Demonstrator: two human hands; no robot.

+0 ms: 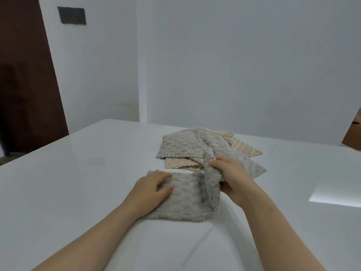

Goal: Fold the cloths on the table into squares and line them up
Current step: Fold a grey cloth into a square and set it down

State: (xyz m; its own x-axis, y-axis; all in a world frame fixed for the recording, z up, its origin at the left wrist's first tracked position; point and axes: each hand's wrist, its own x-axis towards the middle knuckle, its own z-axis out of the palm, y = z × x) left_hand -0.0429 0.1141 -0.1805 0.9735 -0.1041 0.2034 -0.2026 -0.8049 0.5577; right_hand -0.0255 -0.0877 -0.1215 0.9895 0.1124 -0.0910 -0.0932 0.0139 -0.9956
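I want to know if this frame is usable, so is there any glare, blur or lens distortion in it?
Head view: a bright glare patch sits on the glossy table at right; the grey cloth under the left hand looks soft and smeared, as does the right hand; the wide-angle lens tilts the door and wall edges.

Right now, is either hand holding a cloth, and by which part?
The right hand grips the grey cloth by its raised right-hand flap, bunched between thumb and fingers. The left hand lies flat on its left part, pressing rather than gripping.
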